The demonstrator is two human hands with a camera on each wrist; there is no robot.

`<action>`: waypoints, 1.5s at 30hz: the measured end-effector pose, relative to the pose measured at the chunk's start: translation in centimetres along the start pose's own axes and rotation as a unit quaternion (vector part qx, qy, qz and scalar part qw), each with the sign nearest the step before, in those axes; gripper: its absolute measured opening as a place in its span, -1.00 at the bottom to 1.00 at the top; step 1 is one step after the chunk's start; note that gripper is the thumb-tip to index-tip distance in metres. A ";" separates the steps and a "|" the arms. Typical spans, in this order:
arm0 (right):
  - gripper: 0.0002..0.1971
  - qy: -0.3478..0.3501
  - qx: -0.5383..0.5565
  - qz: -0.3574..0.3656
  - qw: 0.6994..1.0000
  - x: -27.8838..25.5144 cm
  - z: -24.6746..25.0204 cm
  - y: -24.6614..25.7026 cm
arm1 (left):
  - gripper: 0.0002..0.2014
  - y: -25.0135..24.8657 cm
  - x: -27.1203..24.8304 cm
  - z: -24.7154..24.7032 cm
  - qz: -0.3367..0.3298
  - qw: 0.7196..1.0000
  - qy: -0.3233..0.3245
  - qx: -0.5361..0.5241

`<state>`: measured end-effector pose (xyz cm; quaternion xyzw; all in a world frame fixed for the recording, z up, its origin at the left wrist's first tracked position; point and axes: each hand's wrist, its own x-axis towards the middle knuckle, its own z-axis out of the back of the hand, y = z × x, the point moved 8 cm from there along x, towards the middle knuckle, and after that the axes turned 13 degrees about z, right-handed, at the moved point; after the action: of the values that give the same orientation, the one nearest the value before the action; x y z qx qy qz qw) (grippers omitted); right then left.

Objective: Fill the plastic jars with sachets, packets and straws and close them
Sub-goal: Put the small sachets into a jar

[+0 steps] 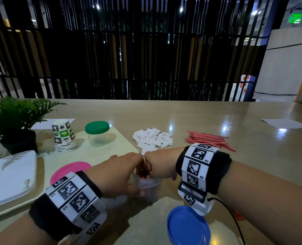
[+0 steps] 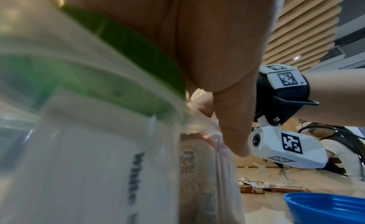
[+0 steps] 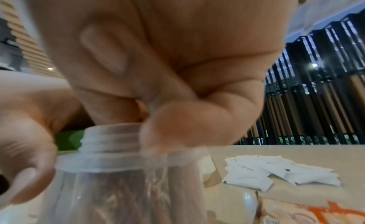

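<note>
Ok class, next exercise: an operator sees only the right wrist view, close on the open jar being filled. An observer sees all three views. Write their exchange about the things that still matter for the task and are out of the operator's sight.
Operator: I can't see a lid for this jar. Is one close?
Observer: Yes. A blue lid lies open side up on the table, nearer the person than the open jar, where the right hand holds packets.
Operator: I only see white sachets. Are any straws out?
Observer: Yes, red straws lie in a pile on the table, beyond the right wrist.
</note>
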<state>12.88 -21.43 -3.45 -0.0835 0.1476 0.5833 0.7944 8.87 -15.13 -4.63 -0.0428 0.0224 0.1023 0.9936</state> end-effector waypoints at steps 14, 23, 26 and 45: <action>-0.73 -0.008 0.008 -0.001 1.000 -0.2 0.2 -0.4 | -0.40 -0.9 -0.6 0.1 -0.032 0.998 0.024 0.037; -0.80 -0.257 0.190 -0.086 0.944 -2.7 6.3 -8.4 | -0.36 -0.8 -0.8 0.3 -0.022 0.999 0.031 0.011; -0.88 -0.196 0.151 -0.130 0.960 -1.9 4.1 -10.9 | -0.29 -1.2 -1.0 0.3 -0.015 0.999 0.036 0.029; -0.47 -0.001 0.005 -0.088 0.996 3.7 -3.2 -11.5 | -0.40 -1.7 -0.5 0.1 0.011 0.999 0.040 0.036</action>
<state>24.43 -22.57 -8.18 -0.0914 0.1419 0.5103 0.8433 8.73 -16.91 -4.40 -0.0111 0.0660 0.1101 0.9917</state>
